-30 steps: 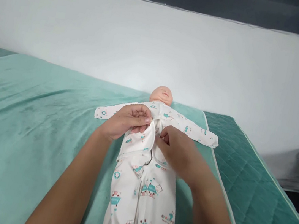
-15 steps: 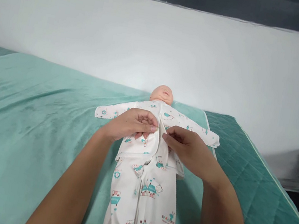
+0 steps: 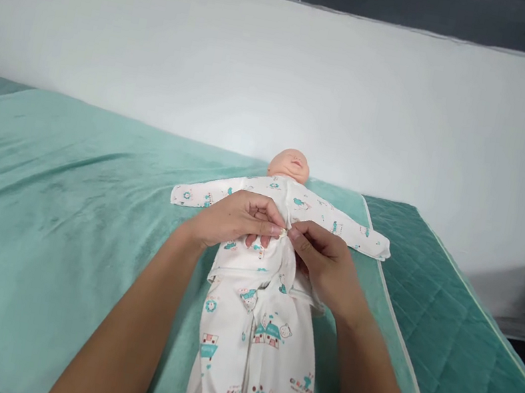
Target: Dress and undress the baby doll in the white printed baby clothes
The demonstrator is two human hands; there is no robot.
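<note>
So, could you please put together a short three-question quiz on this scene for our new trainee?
1. Multiple choice: where on the patterned shirt do the left hand and right hand pinch the cloth?
a) At a cuff
b) At the front opening
c) At the collar

2. True or false: the shirt's sleeves are folded across the chest of the doll.

3. Fill in the blank: the smooth cover under the doll is ____ in colour.

Key:
1. b
2. False; they stretch out to either side.
3. Pale green
</note>
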